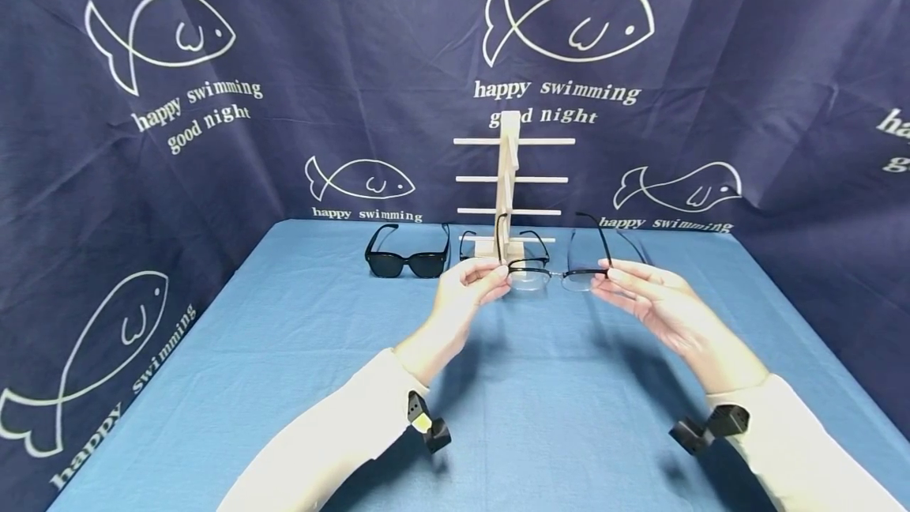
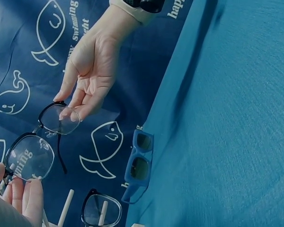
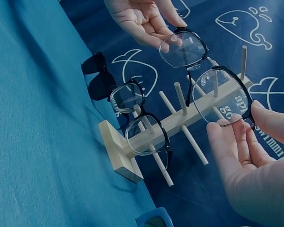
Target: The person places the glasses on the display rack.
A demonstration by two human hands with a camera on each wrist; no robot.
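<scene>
The half-rim eyeglasses [image 1: 558, 274] are in the air above the bench [image 1: 341, 322], just in front of the wooden display stand [image 1: 508, 156], lenses toward the wearer of the head camera and temples spread toward the stand. The left hand [image 1: 465, 292] and the right hand [image 1: 656, 305] each pinch an outer corner of the frame between thumb and fingers; sharing the load at both ends probably keeps it level and leaves bridge and temples unobstructed. Behind them, black-rimmed eyeglasses [image 3: 156, 122] sit at the stand's lower end, by the lowest pegs, likely lodged there so they face outward; how they bear is hard to tell. Black sunglasses [image 1: 407, 264] stand to the stand's left, steadied by unfolded temples, and blue sunglasses [image 2: 142, 156] to its right. A fish-print curtain [image 1: 398, 77] backs everything.
</scene>
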